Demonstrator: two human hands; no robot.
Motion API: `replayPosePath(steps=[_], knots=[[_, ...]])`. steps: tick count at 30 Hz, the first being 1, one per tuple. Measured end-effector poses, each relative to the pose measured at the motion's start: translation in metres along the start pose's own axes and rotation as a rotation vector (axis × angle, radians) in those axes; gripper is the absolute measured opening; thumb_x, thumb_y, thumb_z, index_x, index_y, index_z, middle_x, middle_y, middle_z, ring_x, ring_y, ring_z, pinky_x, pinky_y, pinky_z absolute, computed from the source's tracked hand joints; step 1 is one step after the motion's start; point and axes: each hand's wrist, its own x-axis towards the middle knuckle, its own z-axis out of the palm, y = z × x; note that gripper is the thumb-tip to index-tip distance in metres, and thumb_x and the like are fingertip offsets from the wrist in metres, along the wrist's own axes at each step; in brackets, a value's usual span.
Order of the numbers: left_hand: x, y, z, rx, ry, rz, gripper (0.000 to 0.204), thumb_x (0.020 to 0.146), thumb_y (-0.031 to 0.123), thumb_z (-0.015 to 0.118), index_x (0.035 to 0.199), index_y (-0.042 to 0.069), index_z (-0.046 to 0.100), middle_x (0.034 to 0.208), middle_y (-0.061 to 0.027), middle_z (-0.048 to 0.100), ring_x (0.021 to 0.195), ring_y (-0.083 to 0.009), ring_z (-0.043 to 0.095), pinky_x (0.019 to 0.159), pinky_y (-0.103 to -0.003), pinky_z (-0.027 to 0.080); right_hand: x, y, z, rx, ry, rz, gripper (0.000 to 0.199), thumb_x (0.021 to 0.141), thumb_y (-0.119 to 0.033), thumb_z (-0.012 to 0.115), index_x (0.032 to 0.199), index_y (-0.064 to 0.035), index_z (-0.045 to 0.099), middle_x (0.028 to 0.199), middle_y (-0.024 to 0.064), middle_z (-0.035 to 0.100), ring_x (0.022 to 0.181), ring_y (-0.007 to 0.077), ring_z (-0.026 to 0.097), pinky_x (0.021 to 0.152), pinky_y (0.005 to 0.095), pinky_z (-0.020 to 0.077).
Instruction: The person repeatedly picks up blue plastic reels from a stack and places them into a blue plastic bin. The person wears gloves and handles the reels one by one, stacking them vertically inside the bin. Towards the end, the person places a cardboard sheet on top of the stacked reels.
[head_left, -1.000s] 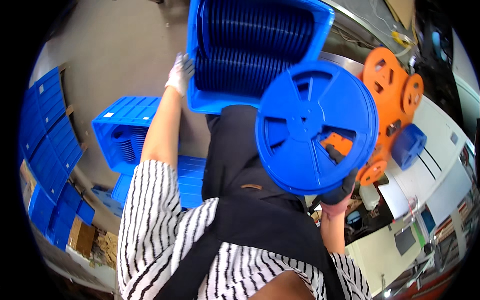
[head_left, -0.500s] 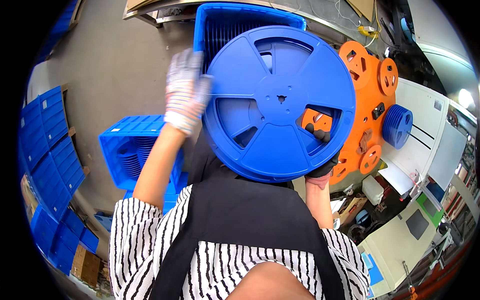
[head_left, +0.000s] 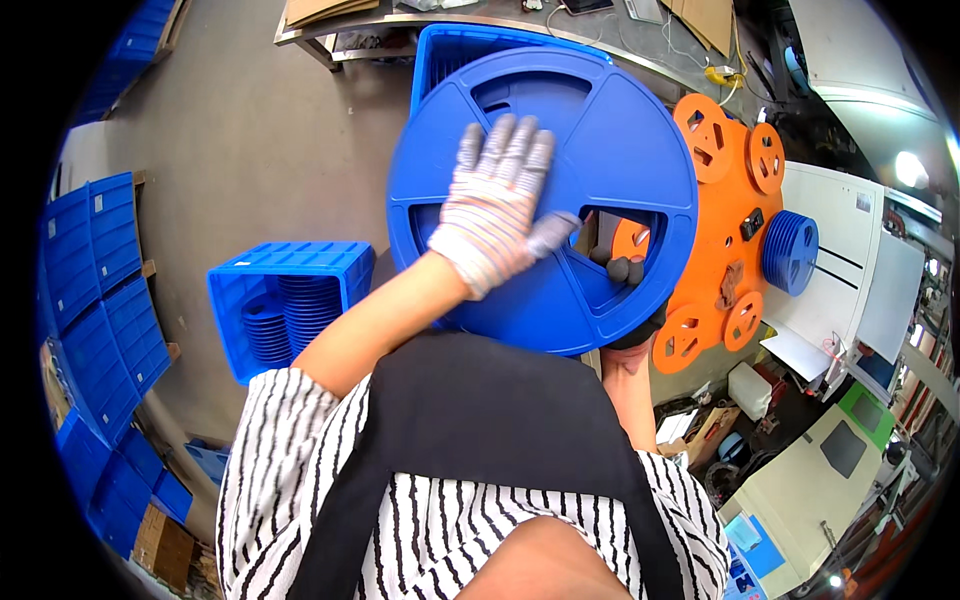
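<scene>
A large blue plastic reel (head_left: 628, 135) with wedge-shaped openings is held up in front of my chest, its flat face toward me. My left hand (head_left: 497, 205), in a pale striped glove with grey fingers, lies flat across the reel's middle with its fingers spread, covering the hub. From the right side, my right hand (head_left: 622, 268) grips the reel. Its dark gloved fingertips show curled through the right-hand opening, and the rest of that hand is mostly behind the rim. Whether more reels sit behind this one, I cannot tell.
Behind the reel stands a blue crate (head_left: 440, 50), partly hidden. Another blue crate (head_left: 235, 310) at left holds stacked reels. To the right is an orange rotary table (head_left: 715, 240) with round discs, beside blue discs (head_left: 790, 255) on a rod. A workbench (head_left: 490, 15) runs along the back.
My left hand has swung from beside the reel's left rim onto its face. The reel has shifted slightly left, while my right hand keeps its grip.
</scene>
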Motion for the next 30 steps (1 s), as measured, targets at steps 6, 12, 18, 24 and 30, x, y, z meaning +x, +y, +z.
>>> replayPosePath(steps=[6,12,18,24,30], knots=[[0.017,0.001,-0.001,-0.071,0.035,-0.215,0.073,0.071,0.062,0.069,0.11,0.0,0.063,0.138,-0.0162,0.049,0.14,-0.039,0.029,0.117,-0.057,0.007,-0.003,0.016,-0.011,-0.052,-0.152,-0.085,0.035,0.1,-0.036,0.047,0.112,-0.0072,0.062,0.105,0.0054,0.068,0.103,0.023,0.064,0.109,0.0509,0.0379],[0.009,-0.041,0.021,-0.105,0.115,-0.136,0.018,0.085,0.03,0.067,0.083,0.012,0.066,0.14,-0.0078,0.05,0.137,-0.038,0.034,0.115,-0.059,0.013,-0.003,0.02,-0.016,-0.063,-0.15,-0.109,0.039,0.099,-0.04,0.048,0.107,-0.0064,0.065,0.106,0.0059,0.068,0.104,0.0256,0.064,0.109,0.0515,0.0374],[-0.019,-0.115,-0.011,-0.02,0.553,-0.24,0.013,0.085,0.018,0.068,0.095,0.01,0.065,0.132,-0.0178,0.053,0.127,-0.0375,0.046,0.107,-0.048,0.036,-0.003,0.008,-0.015,-0.159,0.035,-0.206,0.042,0.097,-0.044,0.051,0.105,-0.0073,0.069,0.1,0.0125,0.07,0.111,0.0342,0.06,0.106,0.0539,0.0385],[-0.064,-0.135,-0.022,-0.153,0.612,-0.461,0.021,0.087,0.017,0.068,0.104,0.006,0.066,0.122,-0.015,0.061,0.116,-0.0302,0.057,0.1,-0.04,0.044,0.021,-0.008,-0.009,-0.166,-0.076,-0.247,0.042,0.097,-0.045,0.049,0.106,-0.0087,0.069,0.108,0.0112,0.069,0.117,0.0373,0.056,0.111,0.0532,0.0344],[-0.056,-0.081,-0.02,-0.562,0.366,-0.437,0.026,0.093,0.006,0.062,0.118,0.007,0.062,0.099,-0.0038,0.067,0.088,-0.0095,0.061,0.079,-0.025,0.051,0.043,-0.005,-0.001,-0.181,-0.138,-0.243,0.046,0.095,-0.046,0.053,0.11,-0.0049,0.068,0.115,0.0149,0.067,0.124,0.038,0.051,0.112,0.0532,0.0307]])
